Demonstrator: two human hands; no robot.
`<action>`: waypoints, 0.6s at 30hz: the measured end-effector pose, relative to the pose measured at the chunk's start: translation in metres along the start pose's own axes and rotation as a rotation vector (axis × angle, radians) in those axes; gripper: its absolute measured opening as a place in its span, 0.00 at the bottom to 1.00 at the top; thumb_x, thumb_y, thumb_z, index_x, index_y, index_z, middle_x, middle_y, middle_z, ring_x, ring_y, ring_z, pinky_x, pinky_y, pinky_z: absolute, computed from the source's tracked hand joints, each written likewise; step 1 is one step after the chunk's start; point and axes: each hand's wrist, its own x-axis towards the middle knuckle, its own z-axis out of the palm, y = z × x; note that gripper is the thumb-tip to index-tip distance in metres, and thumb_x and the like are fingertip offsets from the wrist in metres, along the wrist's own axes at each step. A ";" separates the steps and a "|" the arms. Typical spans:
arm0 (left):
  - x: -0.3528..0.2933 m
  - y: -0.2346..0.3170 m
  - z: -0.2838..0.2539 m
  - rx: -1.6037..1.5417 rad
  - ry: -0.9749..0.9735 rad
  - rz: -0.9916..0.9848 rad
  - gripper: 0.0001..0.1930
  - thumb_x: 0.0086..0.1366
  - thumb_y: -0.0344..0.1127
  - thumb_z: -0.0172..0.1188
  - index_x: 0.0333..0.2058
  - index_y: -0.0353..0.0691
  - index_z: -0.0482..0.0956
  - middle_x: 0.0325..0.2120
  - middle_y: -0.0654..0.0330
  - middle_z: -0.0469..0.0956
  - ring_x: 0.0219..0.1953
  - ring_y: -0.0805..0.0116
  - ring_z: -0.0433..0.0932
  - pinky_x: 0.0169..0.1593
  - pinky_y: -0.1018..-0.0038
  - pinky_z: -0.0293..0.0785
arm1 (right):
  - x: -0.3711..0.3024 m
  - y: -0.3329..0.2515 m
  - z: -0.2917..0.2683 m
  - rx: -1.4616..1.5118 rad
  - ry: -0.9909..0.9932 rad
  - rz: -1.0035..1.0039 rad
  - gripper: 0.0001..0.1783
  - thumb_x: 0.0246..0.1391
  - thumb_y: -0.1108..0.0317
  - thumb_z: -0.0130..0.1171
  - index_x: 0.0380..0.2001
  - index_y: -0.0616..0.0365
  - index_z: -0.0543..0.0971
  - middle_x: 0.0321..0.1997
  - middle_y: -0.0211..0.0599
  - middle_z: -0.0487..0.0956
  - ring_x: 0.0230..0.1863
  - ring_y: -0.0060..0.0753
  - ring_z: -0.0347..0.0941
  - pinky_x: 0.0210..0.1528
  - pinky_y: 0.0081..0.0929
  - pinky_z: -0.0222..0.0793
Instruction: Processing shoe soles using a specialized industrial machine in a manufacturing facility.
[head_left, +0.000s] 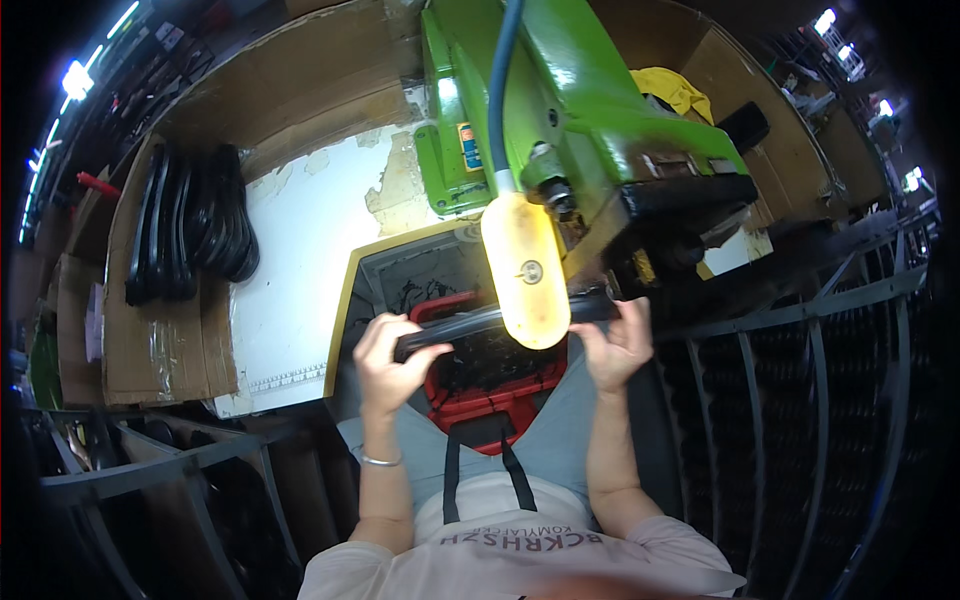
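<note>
A long black shoe sole [462, 327], seen edge-on, stretches between my two hands beneath the green machine's head [680, 195]. My left hand [388, 362] pinches its left end between thumb and fingers. My right hand [618, 348] grips the right end, close under the machine's dark working parts. A glowing yellow oval lamp [524, 275] on a blue-grey hose hangs over the middle of the sole and hides part of it. What touches the sole at the machine is hard to make out.
Below the sole, a red bin [510, 425] with black scraps sits between my knees. On the white tabletop [290, 270], a cardboard box [170, 345] at left holds several black soles [190, 225]. Metal racks [800, 400] flank me, and yellow cloth [675, 88] lies behind the machine.
</note>
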 end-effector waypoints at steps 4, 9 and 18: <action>0.033 0.035 0.050 0.014 0.079 0.196 0.17 0.39 0.37 0.76 0.22 0.40 0.74 0.20 0.59 0.73 0.22 0.59 0.72 0.30 0.67 0.67 | 0.010 0.015 -0.048 0.110 0.126 0.158 0.38 0.37 0.85 0.70 0.55 0.64 0.69 0.55 0.46 0.70 0.53 0.42 0.72 0.53 0.37 0.74; 0.029 0.025 0.092 -0.119 0.118 0.282 0.10 0.40 0.30 0.68 0.21 0.41 0.74 0.18 0.60 0.72 0.20 0.60 0.70 0.28 0.68 0.64 | 0.022 0.032 -0.073 0.111 0.204 0.206 0.37 0.40 0.86 0.68 0.56 0.66 0.68 0.54 0.46 0.72 0.55 0.43 0.71 0.57 0.37 0.72; 0.024 0.026 0.027 0.048 0.118 0.087 0.20 0.35 0.36 0.79 0.19 0.40 0.73 0.16 0.61 0.71 0.20 0.63 0.69 0.26 0.70 0.65 | 0.009 0.025 -0.026 0.267 0.025 0.193 0.35 0.38 0.84 0.70 0.54 0.70 0.70 0.56 0.47 0.70 0.53 0.39 0.72 0.52 0.31 0.74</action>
